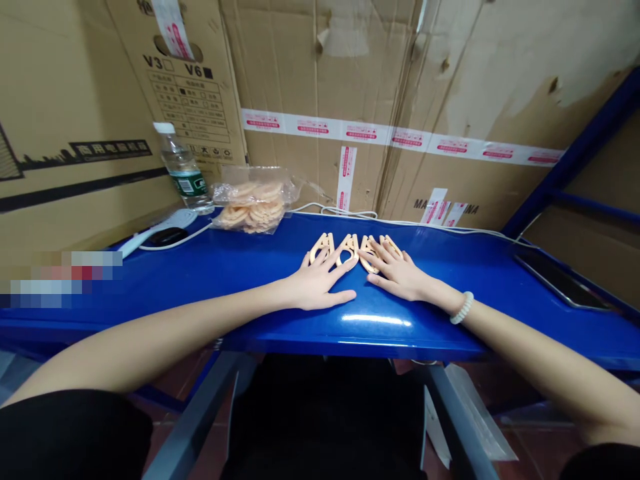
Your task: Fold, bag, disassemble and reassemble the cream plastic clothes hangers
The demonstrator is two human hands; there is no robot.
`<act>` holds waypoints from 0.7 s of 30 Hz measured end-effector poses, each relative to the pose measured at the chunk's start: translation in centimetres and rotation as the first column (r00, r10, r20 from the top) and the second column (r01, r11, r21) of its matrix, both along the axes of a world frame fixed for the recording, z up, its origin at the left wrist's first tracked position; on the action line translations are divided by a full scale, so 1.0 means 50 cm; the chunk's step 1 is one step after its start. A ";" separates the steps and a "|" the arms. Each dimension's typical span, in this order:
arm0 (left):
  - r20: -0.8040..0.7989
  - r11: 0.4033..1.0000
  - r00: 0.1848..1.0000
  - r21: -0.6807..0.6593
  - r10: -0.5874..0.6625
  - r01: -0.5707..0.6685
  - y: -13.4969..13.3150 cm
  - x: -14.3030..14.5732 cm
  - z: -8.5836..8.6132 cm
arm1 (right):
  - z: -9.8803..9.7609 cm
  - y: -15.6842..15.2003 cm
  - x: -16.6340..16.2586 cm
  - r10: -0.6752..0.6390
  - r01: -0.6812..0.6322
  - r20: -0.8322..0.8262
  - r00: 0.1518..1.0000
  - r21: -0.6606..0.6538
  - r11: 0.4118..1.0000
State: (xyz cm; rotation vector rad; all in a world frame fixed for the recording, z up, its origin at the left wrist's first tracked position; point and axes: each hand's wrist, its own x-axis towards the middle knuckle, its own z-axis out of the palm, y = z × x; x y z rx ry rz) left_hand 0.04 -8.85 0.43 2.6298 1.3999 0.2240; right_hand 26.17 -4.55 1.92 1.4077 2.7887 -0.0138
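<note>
On a glossy blue tabletop, 4 pale-orange plastic pieces with open loops lie side by side in a row. The left hand rests its spread, unclenched fingers on the leftmost pieces; the right hand, likewise splayed, partly covers the rightmost. A clear plastic bag of similar pieces sits behind, to the left.

Black short sleeves end above bare forearms, with matching black clothing across the lap; a pale, ridged, coil-like bracelet rings the wrist of the right hand.
</note>
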 end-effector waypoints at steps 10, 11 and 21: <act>-0.122 0.993 0.989 -0.069 0.088 -0.097 0.232 0.003 0.028 | 0.013 0.203 -0.068 -0.188 0.188 0.009 0.982 -0.046 0.981; -0.125 0.996 0.989 -0.006 0.083 -0.084 0.236 0.001 0.028 | 0.017 0.210 -0.072 -0.190 0.189 -0.007 0.982 -0.034 0.981; 0.177 0.751 0.984 0.653 -0.027 -0.097 0.147 -0.076 0.092 | 0.034 0.135 0.021 0.052 0.096 -0.517 0.854 0.255 0.962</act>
